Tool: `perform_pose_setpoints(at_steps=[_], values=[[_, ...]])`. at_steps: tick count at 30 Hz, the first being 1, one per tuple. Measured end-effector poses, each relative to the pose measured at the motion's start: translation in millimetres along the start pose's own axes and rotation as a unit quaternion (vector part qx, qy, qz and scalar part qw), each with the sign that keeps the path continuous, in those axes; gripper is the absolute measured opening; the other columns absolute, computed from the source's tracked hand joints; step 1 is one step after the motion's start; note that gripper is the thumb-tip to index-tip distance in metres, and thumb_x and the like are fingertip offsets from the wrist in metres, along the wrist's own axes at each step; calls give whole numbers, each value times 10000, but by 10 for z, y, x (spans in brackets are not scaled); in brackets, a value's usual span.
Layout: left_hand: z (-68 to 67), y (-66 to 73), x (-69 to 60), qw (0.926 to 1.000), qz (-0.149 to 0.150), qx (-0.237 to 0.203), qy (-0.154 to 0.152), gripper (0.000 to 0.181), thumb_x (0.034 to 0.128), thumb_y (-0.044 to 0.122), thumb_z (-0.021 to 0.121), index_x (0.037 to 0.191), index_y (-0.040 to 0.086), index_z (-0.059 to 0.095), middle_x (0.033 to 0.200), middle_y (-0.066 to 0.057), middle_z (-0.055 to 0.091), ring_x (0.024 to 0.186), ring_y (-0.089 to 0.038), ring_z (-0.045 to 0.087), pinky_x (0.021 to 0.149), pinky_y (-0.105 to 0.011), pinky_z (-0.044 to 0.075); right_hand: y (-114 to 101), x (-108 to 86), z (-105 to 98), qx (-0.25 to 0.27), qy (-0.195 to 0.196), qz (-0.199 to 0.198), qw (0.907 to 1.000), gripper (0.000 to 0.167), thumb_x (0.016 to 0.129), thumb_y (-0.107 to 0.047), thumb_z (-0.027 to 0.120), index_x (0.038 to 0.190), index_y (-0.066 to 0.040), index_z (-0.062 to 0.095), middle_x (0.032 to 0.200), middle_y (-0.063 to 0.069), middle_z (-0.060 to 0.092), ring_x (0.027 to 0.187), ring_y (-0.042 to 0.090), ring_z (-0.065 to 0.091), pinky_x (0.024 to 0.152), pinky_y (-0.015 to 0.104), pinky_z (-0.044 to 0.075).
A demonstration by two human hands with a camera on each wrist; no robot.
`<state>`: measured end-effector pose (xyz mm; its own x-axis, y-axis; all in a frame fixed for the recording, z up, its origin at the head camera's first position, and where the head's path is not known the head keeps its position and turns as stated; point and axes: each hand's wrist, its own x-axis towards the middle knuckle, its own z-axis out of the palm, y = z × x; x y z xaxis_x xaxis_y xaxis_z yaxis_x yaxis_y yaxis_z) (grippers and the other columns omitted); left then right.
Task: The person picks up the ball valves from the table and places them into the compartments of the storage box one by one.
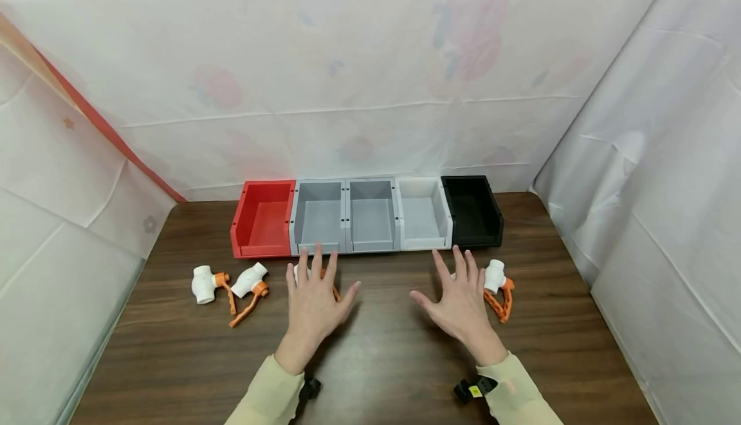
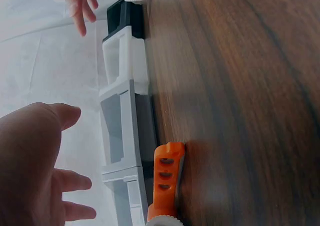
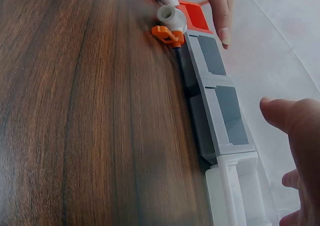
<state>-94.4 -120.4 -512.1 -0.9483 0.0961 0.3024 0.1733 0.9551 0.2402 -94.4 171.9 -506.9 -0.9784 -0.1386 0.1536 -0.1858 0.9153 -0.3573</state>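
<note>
Cloth (image 1: 359, 129) printed with faded pink and blue shapes hangs behind and to both sides of a dark wood-grain table (image 1: 382, 361). Along the table's far edge stands a row of bins set side by side: from left to right, a red bin (image 1: 262, 251), a first grey bin (image 1: 318, 247), a second grey bin (image 1: 373, 246), a white bin (image 1: 426, 244) and a black bin (image 1: 478, 242).

Two pale sleeves (image 1: 269, 391) reach in from the near side. The left hand (image 1: 314, 306) hovers palm down before the grey bins, its fingers spread apart and its thumb pointing inward. The right hand (image 1: 461, 306) hovers before the white and black bins, its fingers also apart, thumb turned toward the left hand.

White valves with orange levers lie on the table before the bins. A far-left valve (image 1: 203, 285) lies just beside a second valve (image 1: 250, 280), both left of the left hand. A third valve (image 3: 173, 18) lies beneath the left hand, partly hidden in the head view. A right-hand valve (image 1: 494, 275) lies just beyond the right fingers. Smallest is a scrap of white (image 1: 453, 276) by those fingers; whether it belongs to another valve, I cannot tell.
</note>
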Motion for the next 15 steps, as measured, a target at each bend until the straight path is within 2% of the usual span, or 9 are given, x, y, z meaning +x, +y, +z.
perform_pose_setpoints(at_steps=[6,9,15], values=[[-24,-73,33,9982,257,-183,505,618,900,530,612,1312,70,638,1398,-202,530,1299,-414,437,1090,-616,262,-2,14,21,194,327,-262,9989,796,861,-568,673,1513,-180,432,1534,224,306,1420,452,216,1073,722,151],[-43,-112,50,9963,322,-325,731,549,897,480,638,1246,58,677,1322,-193,587,1216,-404,509,1080,-605,290,-14,27,22,289,446,-364,9979,725,855,-477,703,1468,-155,488,1502,231,350,1378,466,271,1062,695,220],[-108,-196,72,9949,268,-470,856,450,912,408,661,1193,59,701,1211,-165,653,1105,-386,583,1065,-582,335,-36,40,9,652,458,-320,9963,626,861,-389,733,1403,-126,559,1463,220,416,1309,467,350,977,640,379]])
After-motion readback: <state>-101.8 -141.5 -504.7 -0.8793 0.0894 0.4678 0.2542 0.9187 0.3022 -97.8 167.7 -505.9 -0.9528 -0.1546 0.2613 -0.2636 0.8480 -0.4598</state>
